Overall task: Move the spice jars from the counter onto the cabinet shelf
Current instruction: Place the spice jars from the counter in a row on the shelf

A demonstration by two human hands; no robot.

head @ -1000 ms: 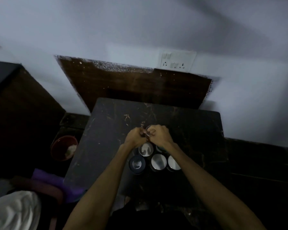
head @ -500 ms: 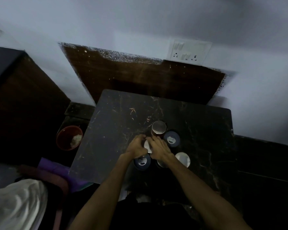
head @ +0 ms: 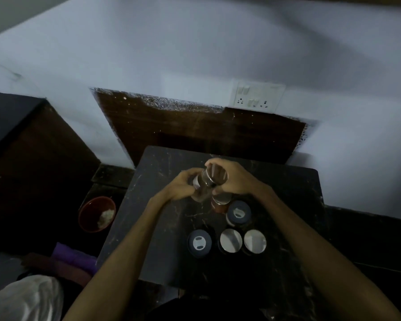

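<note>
Both hands hold one glass spice jar (head: 203, 186) with a metal lid, lifted and tilted above the dark marble counter (head: 158, 228). My left hand (head: 183, 187) grips its lower body; my right hand (head: 232, 179) curls over its lid end. Several jars stand on the counter below: one metal-lidded jar (head: 220, 201) just under my right hand, two dark-lidded jars (head: 238, 213) (head: 199, 242) and two silver-lidded jars (head: 230, 240) (head: 255, 241). No cabinet shelf is in view.
A brown wooden panel (head: 195, 130) backs the counter against the white wall, with a switch and socket plate (head: 256, 96) above it. A red bowl (head: 96, 214) sits low to the left, beside a dark wooden unit (head: 33, 147). Purple cloth (head: 72, 258) lies bottom left.
My hands have lifted one jar off the counter from the middle of the group and carried it up and away from me, tilting it. The camera has tilted upward.
</note>
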